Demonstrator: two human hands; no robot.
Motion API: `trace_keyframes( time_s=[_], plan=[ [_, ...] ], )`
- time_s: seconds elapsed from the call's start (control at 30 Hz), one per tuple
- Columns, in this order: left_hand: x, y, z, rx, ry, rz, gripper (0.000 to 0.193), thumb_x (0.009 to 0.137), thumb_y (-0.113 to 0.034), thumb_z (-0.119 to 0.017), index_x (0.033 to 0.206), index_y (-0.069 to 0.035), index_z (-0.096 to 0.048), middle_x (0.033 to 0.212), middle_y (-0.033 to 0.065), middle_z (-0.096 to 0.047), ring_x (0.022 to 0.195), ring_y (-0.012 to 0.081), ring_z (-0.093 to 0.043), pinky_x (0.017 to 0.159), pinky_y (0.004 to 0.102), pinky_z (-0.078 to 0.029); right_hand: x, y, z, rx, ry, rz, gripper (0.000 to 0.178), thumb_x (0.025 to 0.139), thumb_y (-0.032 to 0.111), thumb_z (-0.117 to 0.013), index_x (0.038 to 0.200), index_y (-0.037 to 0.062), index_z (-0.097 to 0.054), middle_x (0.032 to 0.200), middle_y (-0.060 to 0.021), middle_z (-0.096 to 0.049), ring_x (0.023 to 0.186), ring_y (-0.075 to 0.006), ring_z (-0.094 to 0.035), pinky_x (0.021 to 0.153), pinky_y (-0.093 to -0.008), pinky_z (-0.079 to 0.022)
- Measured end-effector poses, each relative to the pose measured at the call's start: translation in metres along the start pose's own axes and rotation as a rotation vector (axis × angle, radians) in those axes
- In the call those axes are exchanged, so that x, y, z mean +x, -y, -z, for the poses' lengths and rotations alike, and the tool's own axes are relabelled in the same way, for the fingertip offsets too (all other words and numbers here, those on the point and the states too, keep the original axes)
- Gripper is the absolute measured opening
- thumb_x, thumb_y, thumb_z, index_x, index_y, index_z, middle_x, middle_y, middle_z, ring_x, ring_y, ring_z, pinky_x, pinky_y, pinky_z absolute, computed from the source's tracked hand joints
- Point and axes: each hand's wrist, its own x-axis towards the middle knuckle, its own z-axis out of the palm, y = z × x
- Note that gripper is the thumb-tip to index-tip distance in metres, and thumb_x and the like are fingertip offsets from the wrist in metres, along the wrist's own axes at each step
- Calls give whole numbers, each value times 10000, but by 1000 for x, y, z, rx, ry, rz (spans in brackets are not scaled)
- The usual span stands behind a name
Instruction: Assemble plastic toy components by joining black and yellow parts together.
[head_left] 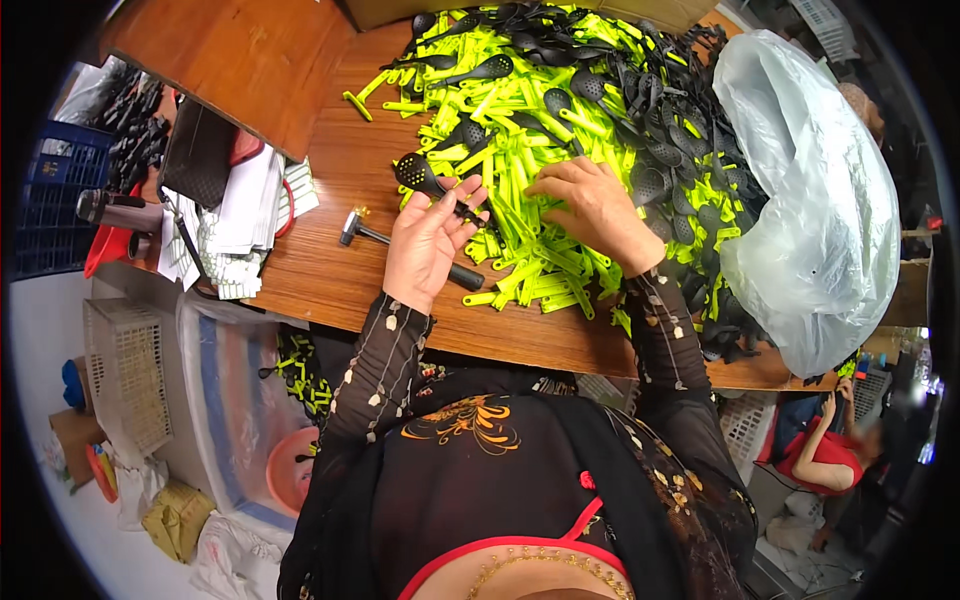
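Observation:
My left hand [425, 240], palm up, has its fingers closed on the short shank of a black perforated spoon head [416, 174]. The spoon's holed bowl points up and to the left. My right hand [597, 210] hovers at a heap of lime-green plastic handles [510, 165], palm down. Its fingers are bent and apart, with no held thing showing between them. Below my left wrist lies a hammer [465, 277], its metal head to the left and its shaft partly hidden behind the hand. More black spoon heads [650, 184] are piled along the heap's right side.
A large clear plastic bag [810, 230] bulges at the table's right. Papers [235, 215] and a wooden board [220, 65] occupy the left. A white crate [130, 375] and a pink basin [293, 468] stand lower left. Another person in red [822, 462] is at the lower right.

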Motion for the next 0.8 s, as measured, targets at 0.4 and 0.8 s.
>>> trace_keyframes(
  time_s=[0.4, 0.8],
  plan=[
    [-7, 14, -4, -28, 7, 26, 231, 1077, -134, -552, 1305, -99, -563, 1367, 193, -630, 1276, 321, -627, 1023, 462, -556, 6, 16, -19, -59, -185, -77, 193, 873, 208, -769, 1040, 125, -722, 1012, -55, -715, 975, -276, -649, 865, -406, -476],
    [-13, 20, 0, -67, -63, -30, 224, 1060, -112, -571, 1276, -56, -598, 1344, 159, -659, 1269, 281, -637, 1028, 420, -520, 58, 12, -43, -200, -255, -61, 162, 855, 257, -779, 957, 135, -749, 946, -44, -702, 972, -261, -648, 830, -402, -474]
  ],
)
